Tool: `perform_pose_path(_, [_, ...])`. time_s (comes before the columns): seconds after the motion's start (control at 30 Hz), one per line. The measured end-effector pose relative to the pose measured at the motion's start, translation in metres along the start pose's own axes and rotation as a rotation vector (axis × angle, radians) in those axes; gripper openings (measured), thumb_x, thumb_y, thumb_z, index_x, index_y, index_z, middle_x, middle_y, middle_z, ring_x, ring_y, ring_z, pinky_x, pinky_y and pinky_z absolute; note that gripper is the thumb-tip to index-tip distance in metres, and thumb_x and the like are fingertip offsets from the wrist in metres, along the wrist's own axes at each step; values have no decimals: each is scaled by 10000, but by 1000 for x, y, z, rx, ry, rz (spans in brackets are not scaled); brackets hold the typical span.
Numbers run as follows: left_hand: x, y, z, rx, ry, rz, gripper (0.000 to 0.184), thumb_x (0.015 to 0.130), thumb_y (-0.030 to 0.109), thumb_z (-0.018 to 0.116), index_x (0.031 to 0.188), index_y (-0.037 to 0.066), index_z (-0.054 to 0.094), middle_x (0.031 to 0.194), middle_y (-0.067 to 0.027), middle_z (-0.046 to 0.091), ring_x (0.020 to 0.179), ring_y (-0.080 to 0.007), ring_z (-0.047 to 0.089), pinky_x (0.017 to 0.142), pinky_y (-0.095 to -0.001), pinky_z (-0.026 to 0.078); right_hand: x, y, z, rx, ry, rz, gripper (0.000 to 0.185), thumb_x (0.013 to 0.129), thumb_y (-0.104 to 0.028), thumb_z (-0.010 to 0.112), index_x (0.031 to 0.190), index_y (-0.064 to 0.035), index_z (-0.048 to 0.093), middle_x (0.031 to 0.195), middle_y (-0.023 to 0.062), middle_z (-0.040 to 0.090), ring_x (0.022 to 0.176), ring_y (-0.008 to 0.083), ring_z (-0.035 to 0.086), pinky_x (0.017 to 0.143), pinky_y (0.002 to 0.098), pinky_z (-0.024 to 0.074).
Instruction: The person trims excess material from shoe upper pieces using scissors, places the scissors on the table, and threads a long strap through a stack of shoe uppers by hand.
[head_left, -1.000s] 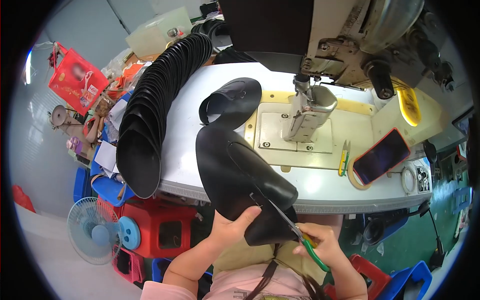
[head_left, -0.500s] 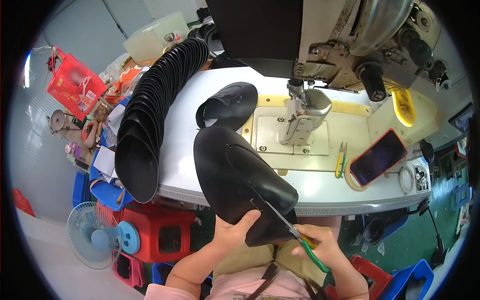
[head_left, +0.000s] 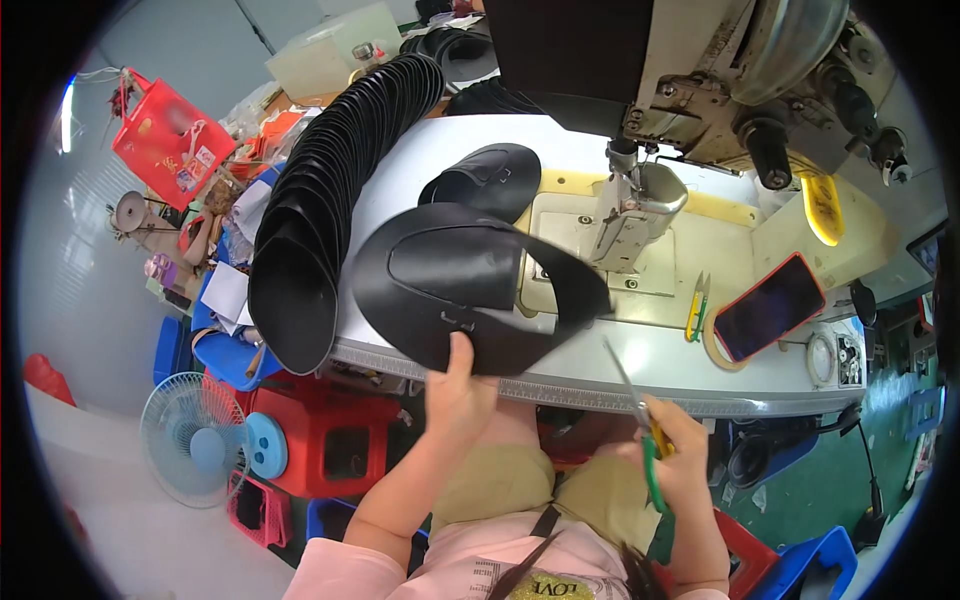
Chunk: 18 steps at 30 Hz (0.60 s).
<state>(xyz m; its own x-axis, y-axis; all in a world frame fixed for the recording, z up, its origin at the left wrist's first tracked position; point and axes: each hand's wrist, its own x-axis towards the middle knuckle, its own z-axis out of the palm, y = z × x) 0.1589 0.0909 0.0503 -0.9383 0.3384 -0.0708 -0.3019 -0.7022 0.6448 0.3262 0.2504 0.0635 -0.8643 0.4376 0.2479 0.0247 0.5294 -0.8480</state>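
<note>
grey walls (head_left: pixel 200 55) and a red bag (head_left: pixel 170 140) fill the far left of my view, with a fan (head_left: pixel 207 450) and a red stool (head_left: pixel 325 465) lower down. from my remote seat i see a machine (head_left: pixel 680 110) over the white tabletop (head_left: pixel 680 365), and a row (head_left: pixel 325 200) of nested black parts along the left. the black piece (head_left: pixel 445 265) is held over the front edge, its right part looping around an opening. i see the left hand (head_left: pixel 459 400) pinching its near edge, thumb on top; the fingers beneath are hidden from me. the right hand (head_left: pixel 678 440) is curled around the handles of the scissors (head_left: pixel 625 380), whose blades point up near the piece's right tip, apart from it; they are blurred, so i cannot tell whether they are parted. a second piece (head_left: pixel 512 190) lies just behind the first. to the right, a phone (head_left: pixel 770 308) overlaps a tape ring (head_left: pixel 711 345), with snips (head_left: pixel 697 312) just beside.
</note>
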Motion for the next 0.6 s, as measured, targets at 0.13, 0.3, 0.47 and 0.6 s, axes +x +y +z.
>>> perform_pose_path(0.13, [-12,-53,-26,70,64,-549,422,919,279,461,1188,-39,396,1212,-110,448,1102,-226,474,978,-355,369,8,10,38,-80,-83,32,535,637,-253,764,1093,-49,575,641,80,506,520,183,478,498,297,414])
perform_pose_path(0.3, [-24,5,-29,941,-706,-855,382,872,145,516,1229,18,466,1182,-124,535,1084,-203,518,949,-333,391,15,16,48,-39,-103,117,484,658,-195,748,1085,-45,576,643,112,521,547,221,487,550,316,429])
perform_pose_path(0.47, [9,78,5,1499,-1045,134,433,746,2,581,1171,65,529,1136,-131,566,1081,-280,526,900,-332,436,10,14,47,-92,-157,162,465,660,-195,744,1070,-50,579,669,119,531,574,238,511,571,325,440])
perform_pose_path(0.6, [54,62,53,1798,-1313,725,407,691,-21,585,1092,23,535,1124,-164,548,1100,-316,498,988,-386,353,0,12,45,-144,-230,140,503,675,-258,729,1097,-50,553,762,130,552,658,281,559,589,359,458])
